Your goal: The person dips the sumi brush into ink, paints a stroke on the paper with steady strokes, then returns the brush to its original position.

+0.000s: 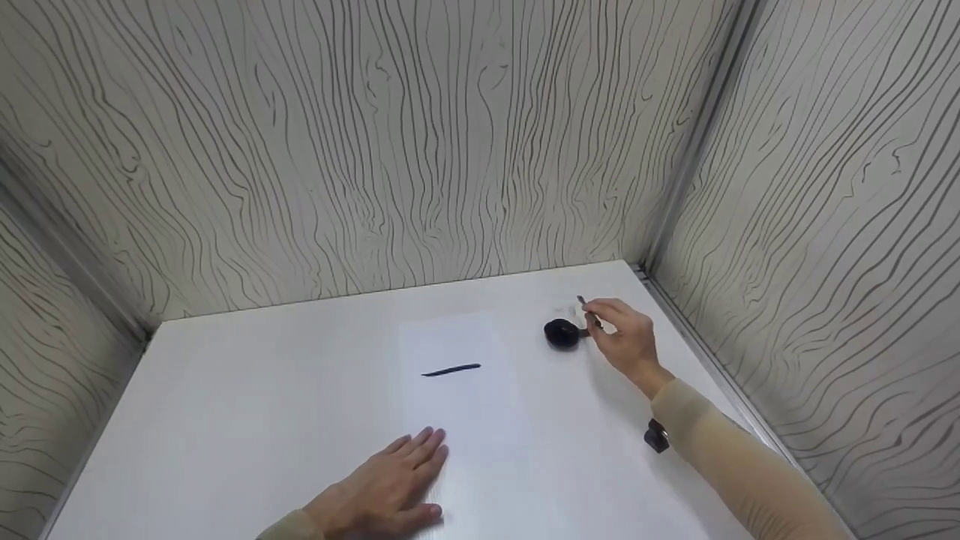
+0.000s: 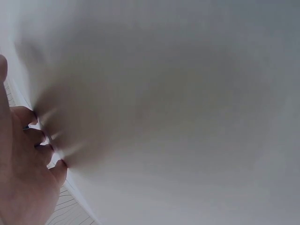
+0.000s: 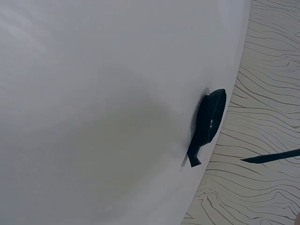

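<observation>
In the head view my right hand (image 1: 624, 337) pinches a thin paintbrush (image 1: 581, 301) between thumb and fingers, just right of a small round black dish (image 1: 562, 334). The right wrist view shows the brush's dark pointed tip (image 3: 255, 160) apart from the dish (image 3: 211, 117), which has a short handle or spout on one side. A white sheet of paper (image 1: 450, 337) lies left of the dish, bearing one nearly level black brush stroke (image 1: 451, 370). My left hand (image 1: 394, 480) rests palm down with its fingers extended, fingertips by the paper's lower part.
The white table (image 1: 262, 397) is enclosed by wood-grain patterned panels (image 1: 412, 150) at the back and sides. Beneath my right sleeve (image 1: 727, 442) a small black device (image 1: 656, 436) shows. A faint, pale, crumpled-looking patch (image 1: 566, 311) lies just behind the dish.
</observation>
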Motion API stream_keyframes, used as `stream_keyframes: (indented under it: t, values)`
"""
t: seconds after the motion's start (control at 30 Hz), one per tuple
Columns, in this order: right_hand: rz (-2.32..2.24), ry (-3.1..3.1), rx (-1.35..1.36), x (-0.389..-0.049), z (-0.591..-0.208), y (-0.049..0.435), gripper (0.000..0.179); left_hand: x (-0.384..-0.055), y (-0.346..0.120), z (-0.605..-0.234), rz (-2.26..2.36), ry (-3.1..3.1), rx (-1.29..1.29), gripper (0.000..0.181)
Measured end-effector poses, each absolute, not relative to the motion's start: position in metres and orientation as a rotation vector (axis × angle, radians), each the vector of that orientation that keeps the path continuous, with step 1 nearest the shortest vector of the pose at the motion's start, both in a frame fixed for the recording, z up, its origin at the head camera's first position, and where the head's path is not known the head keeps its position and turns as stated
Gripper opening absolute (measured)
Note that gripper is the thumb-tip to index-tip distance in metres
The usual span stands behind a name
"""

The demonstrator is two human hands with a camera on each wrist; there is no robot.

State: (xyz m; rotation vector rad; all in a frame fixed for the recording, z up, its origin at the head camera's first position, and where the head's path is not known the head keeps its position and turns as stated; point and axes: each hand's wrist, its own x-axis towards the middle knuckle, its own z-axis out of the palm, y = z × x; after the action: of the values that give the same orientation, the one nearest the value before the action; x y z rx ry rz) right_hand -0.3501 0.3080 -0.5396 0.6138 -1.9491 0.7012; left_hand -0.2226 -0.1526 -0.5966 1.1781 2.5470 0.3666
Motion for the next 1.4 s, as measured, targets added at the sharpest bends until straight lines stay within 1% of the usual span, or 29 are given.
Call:
stream_keyframes:
  t: [0.2,0.37,0.53,0.8,1.07,1.17,1.33,1.4]
  values:
    - [0.557,-2.024,0.749,-0.344,-0.545,0.317,0.036,-0.224,-0.153,-0.596,0.363,2.545,1.170,0.093]
    - [0.291,-2.025,0.922,-0.342,-0.550,0.326,0.035,-0.223,-0.153,-0.595,0.348,2.570,1.232,0.091]
    - [0.094,-1.940,1.067,-0.344,-0.557,0.336,0.040,-0.222,-0.154,-0.595,0.340,2.583,1.238,0.090]
    - [-0.088,-1.891,1.231,-0.346,-0.572,0.352,0.021,-0.224,-0.153,-0.594,0.331,2.563,1.195,0.093]
    - [-0.266,-1.870,1.323,-0.347,-0.583,0.361,0.020,-0.222,-0.154,-0.596,0.342,2.584,1.246,0.091]
    - [-0.270,-1.859,1.339,-0.348,-0.587,0.362,0.023,-0.222,-0.154,-0.596,0.347,2.581,1.235,0.092]
    - [-0.278,-1.843,1.350,-0.348,-0.592,0.362,0.044,-0.223,-0.154,-0.598,0.344,2.580,1.232,0.092]
    - [-0.284,-1.837,1.355,-0.348,-0.593,0.361,0.049,-0.223,-0.155,-0.599,0.343,2.584,1.239,0.092]
